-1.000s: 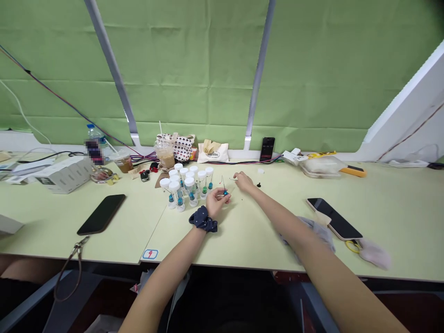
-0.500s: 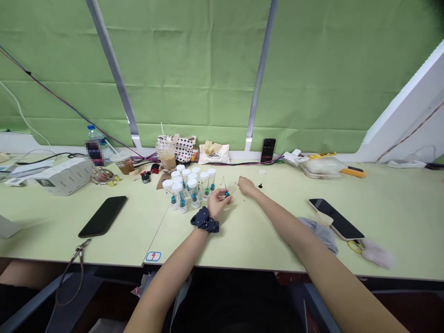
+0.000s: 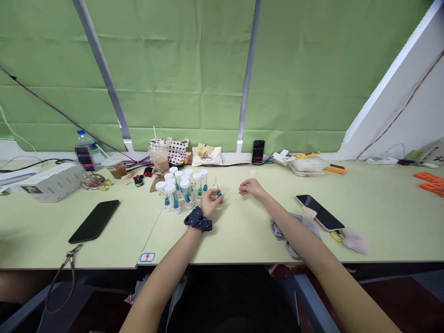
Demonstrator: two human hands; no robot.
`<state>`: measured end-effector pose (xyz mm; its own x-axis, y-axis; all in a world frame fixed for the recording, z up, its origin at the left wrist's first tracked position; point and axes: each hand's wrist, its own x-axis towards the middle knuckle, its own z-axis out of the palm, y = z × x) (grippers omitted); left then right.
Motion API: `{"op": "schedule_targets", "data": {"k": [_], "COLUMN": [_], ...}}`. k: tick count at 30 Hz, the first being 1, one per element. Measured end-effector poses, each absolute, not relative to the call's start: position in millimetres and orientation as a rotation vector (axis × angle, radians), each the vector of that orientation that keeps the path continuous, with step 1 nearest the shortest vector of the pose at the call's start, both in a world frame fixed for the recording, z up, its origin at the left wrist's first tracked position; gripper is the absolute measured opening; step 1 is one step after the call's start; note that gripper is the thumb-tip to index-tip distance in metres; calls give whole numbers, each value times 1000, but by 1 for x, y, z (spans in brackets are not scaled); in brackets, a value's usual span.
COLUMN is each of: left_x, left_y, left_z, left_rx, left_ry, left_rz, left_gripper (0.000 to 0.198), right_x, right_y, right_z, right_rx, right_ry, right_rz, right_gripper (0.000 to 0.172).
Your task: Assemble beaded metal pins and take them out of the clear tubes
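My left hand [image 3: 212, 201], a dark dotted scrunchie [image 3: 198, 219] on its wrist, pinches a small blue bead-like piece with a thin bent wire [image 3: 218, 193] rising from it. Something faint and clear shows beside those fingertips, too indistinct to name. To the right, apart from it, my right hand [image 3: 252, 187] hovers low over the table with curled fingers pressed together; what they hold, if anything, is hidden. Several clear vials [image 3: 188, 196] with white caps stand upright left of my left hand, with blue or green pieces inside. A loose white cap [image 3: 253, 172] lies behind my right hand.
Behind the vials are an iced drink cup [image 3: 159, 159] and a tissue pack [image 3: 207, 156]. A phone [image 3: 258, 151] leans on the back wall. Another phone [image 3: 321, 212] and a grey cloth [image 3: 282, 231] lie right; a dark phone [image 3: 94, 221] lies left.
The view has turned slightly right. My right hand has shifted a little right of my left hand, over where a small black piece lay; that piece is out of sight. My left hand keeps its pinch.
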<state>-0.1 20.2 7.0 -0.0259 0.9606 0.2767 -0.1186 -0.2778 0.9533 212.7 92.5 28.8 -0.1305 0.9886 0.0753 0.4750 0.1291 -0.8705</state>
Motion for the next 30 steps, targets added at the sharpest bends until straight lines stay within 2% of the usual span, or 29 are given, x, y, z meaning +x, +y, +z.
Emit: {"op": "schedule_targets", "data": {"k": [4, 6, 9, 13, 15, 30], "left_x": [-1, -1, -1, -1, -1, 0], "left_y": [22, 22, 21, 20, 20, 19], "left_z": [5, 5, 5, 7, 7, 10], "left_rx": [1321, 1318, 1323, 1338, 1336, 1327], "left_ry": [979, 980, 990, 999, 997, 1007], "left_rz": [1494, 1503, 1501, 1491, 1492, 1480], "left_gripper": [41, 41, 41, 39, 39, 38], "right_x": [221, 224, 228, 230, 230, 219], "right_y": [86, 86, 89, 89, 87, 90], "right_z": [26, 21, 16, 20, 23, 6], "right_rx": [-1222, -1270, -1418, -1471, -1448, -1356], "right_ry": [-1553, -1598, -1815, -2147, -2261, -2269], "right_rz": [1308, 1322, 1113, 764, 687, 628], "right_gripper": [20, 23, 23, 10, 8, 15]}}
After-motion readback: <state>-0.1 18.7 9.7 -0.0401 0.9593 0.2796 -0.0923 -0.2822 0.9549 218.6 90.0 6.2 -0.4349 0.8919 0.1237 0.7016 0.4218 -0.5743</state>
